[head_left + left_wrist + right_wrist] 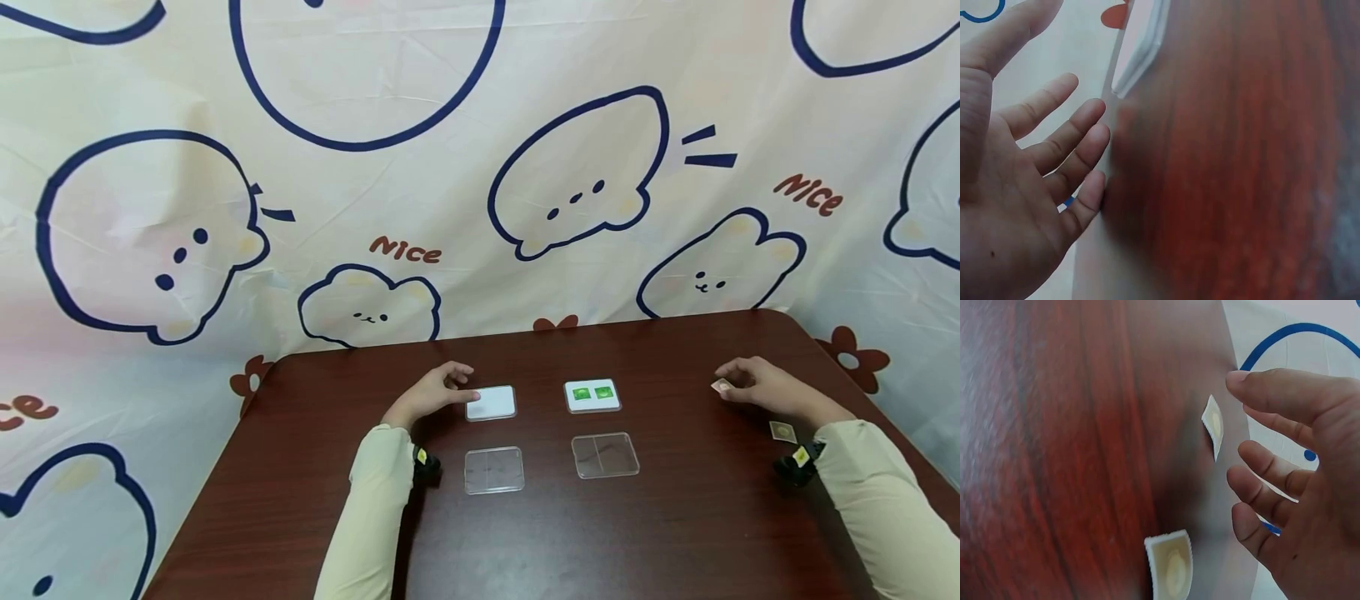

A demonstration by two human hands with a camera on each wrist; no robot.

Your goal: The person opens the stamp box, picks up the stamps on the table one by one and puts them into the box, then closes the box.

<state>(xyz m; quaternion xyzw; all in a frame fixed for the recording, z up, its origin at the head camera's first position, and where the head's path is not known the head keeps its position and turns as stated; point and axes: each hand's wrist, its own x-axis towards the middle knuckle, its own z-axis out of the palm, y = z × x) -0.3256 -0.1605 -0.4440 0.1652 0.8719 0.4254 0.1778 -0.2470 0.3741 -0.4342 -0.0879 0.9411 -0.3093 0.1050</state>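
Observation:
My left hand (433, 395) is by the left side of a flat clear case with a white insert (493, 403). Its thumb reaches the case's edge in the head view, and the fingers stay spread, gripping nothing. My right hand (765, 390) hovers at the right of the table with loosely bent fingers. Just below its thumb is a small postage stamp with toothed edges (1213, 427), which looks apart from the fingertips in the right wrist view. A second beige stamp (783, 432) lies on the table near the right wrist.
A similar white case (592, 396) with two green stamps on it lies mid-table. Nearer are two transparent lids, a left one (493, 471) and a right one (605, 456). A patterned cloth (480, 192) hangs behind the brown table (600, 542).

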